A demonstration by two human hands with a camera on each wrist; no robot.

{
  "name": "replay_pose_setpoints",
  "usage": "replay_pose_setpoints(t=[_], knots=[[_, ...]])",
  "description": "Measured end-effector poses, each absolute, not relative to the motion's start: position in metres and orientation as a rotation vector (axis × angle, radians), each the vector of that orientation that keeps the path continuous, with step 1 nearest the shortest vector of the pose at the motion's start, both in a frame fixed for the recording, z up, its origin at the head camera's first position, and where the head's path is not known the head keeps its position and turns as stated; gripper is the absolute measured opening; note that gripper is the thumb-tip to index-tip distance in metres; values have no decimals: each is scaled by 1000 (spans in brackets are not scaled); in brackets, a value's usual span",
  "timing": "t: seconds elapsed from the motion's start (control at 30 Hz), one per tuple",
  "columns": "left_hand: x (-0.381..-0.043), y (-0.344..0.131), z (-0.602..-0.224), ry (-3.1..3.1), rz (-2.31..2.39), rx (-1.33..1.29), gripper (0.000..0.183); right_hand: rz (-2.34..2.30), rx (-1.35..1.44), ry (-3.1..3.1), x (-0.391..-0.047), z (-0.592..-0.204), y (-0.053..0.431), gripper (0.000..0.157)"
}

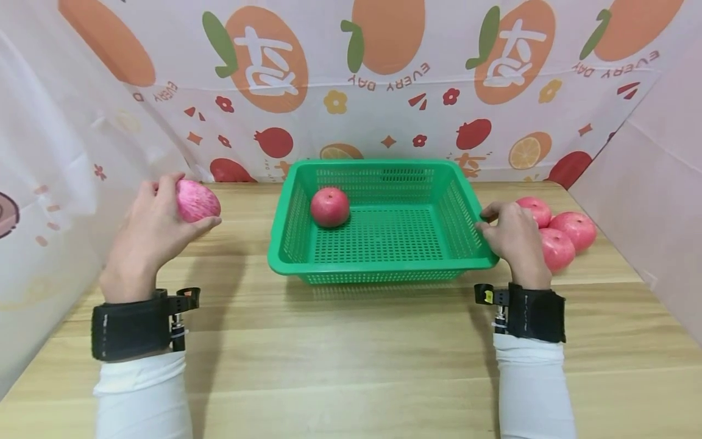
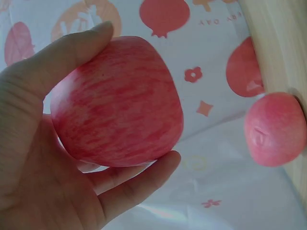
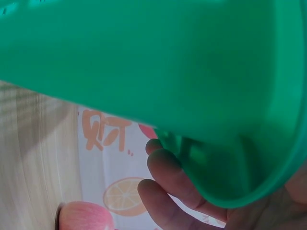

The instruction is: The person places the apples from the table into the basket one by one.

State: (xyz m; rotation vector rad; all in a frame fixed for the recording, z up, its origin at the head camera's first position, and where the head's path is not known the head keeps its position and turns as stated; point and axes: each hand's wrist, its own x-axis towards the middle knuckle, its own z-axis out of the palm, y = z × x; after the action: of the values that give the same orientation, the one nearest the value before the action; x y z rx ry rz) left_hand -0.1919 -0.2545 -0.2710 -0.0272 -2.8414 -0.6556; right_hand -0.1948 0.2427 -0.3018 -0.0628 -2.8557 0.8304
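Note:
My left hand [image 1: 144, 238] holds a red streaked apple [image 1: 197, 201] up over the left side of the table. In the left wrist view, thumb and fingers wrap around this apple [image 2: 120, 103] from opposite sides. A green plastic basket [image 1: 378, 266] stands mid-table, with one red apple [image 1: 330, 207] inside at its left end. On the basket's right rim my right hand [image 1: 518, 238] has its grip; in the right wrist view, the fingers [image 3: 170, 179] curl under the green rim [image 3: 230, 203].
Three apples [image 1: 574, 230] sit together on the table [image 1: 351, 366] just right of my right hand. Another apple [image 2: 276, 129] rests at the table's edge in the left wrist view. A fruit-print curtain [image 1: 378, 122] encloses the back and sides.

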Motion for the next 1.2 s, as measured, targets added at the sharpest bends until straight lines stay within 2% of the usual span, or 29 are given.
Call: replay_pose_setpoints(t=[0.33,0.7,1.2], knots=[[-191,-229,-262,-2799,-639,-76,86,852,-52,-2853,-194,-302,244,31],[-199,-197,-242,-2786,-520,-259,81,850,-47,-2860,-192,-301,243,32],[-205,-175,-230,-2793,-509,-332,83,849,-59,-2866,-192,-301,244,31]])
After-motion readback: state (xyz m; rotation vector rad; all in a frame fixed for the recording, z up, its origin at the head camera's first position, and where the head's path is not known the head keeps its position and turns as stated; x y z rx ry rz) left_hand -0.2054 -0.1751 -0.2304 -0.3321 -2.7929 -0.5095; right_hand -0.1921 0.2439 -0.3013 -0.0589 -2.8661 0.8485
